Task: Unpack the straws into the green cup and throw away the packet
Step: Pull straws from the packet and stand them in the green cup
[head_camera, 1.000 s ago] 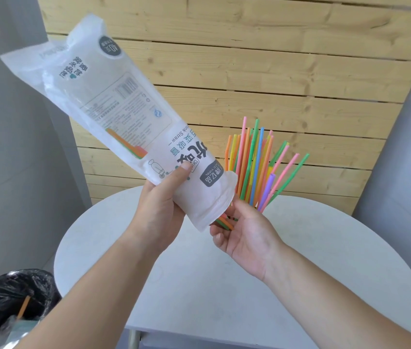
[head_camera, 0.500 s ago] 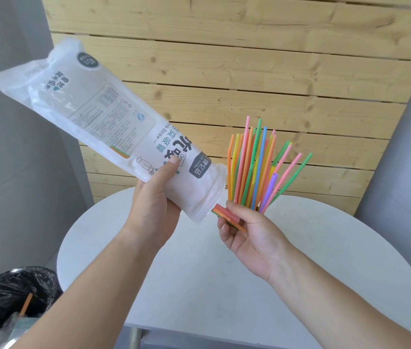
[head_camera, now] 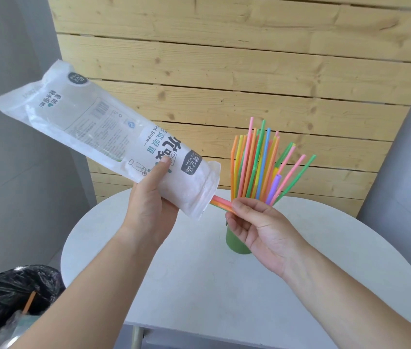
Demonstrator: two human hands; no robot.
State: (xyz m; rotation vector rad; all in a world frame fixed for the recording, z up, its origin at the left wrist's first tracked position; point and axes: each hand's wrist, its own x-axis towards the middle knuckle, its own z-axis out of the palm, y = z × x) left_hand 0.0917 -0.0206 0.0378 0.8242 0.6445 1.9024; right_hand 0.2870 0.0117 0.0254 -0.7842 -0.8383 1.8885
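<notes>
Left hand (head_camera: 149,207) is gripping the packet (head_camera: 103,137), right hand (head_camera: 265,233) pinching the straws (head_camera: 222,203); drawing them straight out is looking safest.

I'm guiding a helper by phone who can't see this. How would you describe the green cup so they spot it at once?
Start at the round white table before the wooden slat wall. Near its middle, half hidden behind the right hand, stands the green cup. Unlike the thin bright straws fanning above, it is a solid, dull-green cylinder.
</notes>
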